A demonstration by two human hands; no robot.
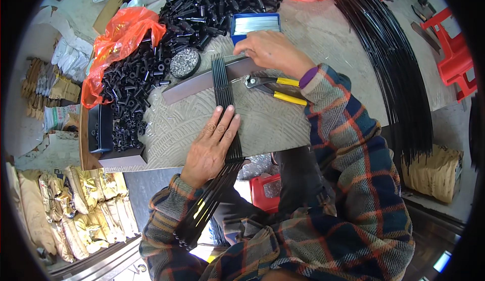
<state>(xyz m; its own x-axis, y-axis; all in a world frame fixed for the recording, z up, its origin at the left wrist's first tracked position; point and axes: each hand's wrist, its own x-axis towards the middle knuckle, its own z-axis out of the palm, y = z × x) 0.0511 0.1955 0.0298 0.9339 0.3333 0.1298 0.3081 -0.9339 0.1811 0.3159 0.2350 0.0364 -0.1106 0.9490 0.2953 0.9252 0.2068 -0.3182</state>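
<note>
Several black cables (221,81) lie side by side in a flat row, running over a flat metal bar (194,87) and off the table's near edge. My left hand (208,147) rests flat on them, fingers stretched out. My right hand (270,53) is above the bar's right end, just in front of a blue box (234,37) of thin pale strips. Its thumb and fingertips are pinched together; whatever they hold is too small to make out. Pliers with yellow handles (289,98) lie under my right forearm. A round black dish of small metal pieces (185,62) stands left of the cables.
Piles of black tubular parts (134,79) cover the table's left and back, beside orange plastic bags (124,28). A long bundle of black cables (391,59) hangs over the right edge. A red stool (457,61) stands at far right, with wrapped packages (76,210) on the lower left.
</note>
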